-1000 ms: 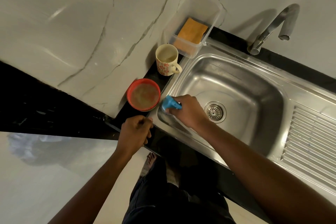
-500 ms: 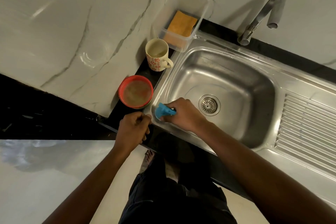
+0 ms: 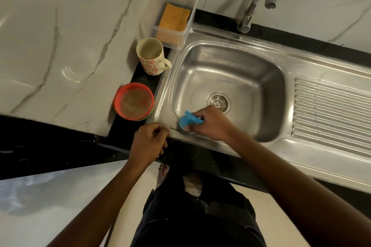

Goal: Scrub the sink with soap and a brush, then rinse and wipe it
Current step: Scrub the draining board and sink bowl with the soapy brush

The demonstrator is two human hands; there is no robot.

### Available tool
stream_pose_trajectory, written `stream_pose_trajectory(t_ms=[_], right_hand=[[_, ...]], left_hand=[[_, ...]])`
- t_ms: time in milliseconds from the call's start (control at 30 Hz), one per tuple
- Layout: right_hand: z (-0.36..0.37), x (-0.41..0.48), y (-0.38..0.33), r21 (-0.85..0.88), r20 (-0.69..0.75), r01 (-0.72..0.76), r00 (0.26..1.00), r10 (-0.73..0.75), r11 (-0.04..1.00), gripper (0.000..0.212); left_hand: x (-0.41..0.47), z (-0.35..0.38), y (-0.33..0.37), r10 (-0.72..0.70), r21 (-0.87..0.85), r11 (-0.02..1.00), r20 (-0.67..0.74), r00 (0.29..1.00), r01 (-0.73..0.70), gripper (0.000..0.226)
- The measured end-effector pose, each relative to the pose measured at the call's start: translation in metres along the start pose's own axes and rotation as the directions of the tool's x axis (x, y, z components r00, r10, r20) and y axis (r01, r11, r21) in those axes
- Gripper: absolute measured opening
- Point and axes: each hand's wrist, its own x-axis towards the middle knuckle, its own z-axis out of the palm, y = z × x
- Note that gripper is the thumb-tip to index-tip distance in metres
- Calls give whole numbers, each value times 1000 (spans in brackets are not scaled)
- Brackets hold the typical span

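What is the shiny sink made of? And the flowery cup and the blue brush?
The sink looks like stainless steel: silvery, brushed, with soft reflections. The flowery cup seems to be glazed ceramic, cream and glossy with printed red flowers, though it might be enamel. The blue brush, in the right hand, looks like moulded plastic: bright, even colour, smooth.
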Motion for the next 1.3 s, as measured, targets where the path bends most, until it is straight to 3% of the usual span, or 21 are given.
stream_pose_trajectory(t_ms=[100,267,367,467,567,667,833,967,1300], right_hand=[[8,1,-3,54,22,11,1000,-12,998,16],[-48,-34,57,-118,169,15,986,5,993,28],[-79,-60,91,-123,245,-41,967,71,992,33],[-73,-53,86,-109,209,-4,978,27,994,44],[-44,-35,62,-92,132,39,991,-26,995,32],[-26,-38,53,-4,70,49,996,-49,999,35],[-60,-80,105,-72,132,33,991,-23,997,34],[-97,-104,147,-29,207,-44,977,49,999,38],[-57,-74,108,13,106,-17,994,16,1000,33]], left_hand=[[-4,7,5,4,5,1000,-13,1000,-4,30],[-15,24,9,5,-26,1000,-48,999,-6,31],[-22,38,9,0,-39,999,-65,998,-3,31],[-27,50,12,-1,-44,999,-80,997,-2,30],[-30,60,18,-1,-44,999,-90,996,-3,28],[-30,65,23,7,-24,1000,-99,995,-9,28],[-30,75,29,29,-11,999,-100,995,-30,27],[-31,86,31,35,-10,999,-82,996,-36,27],[-33,111,42,66,39,997,-38,997,-64,26]])
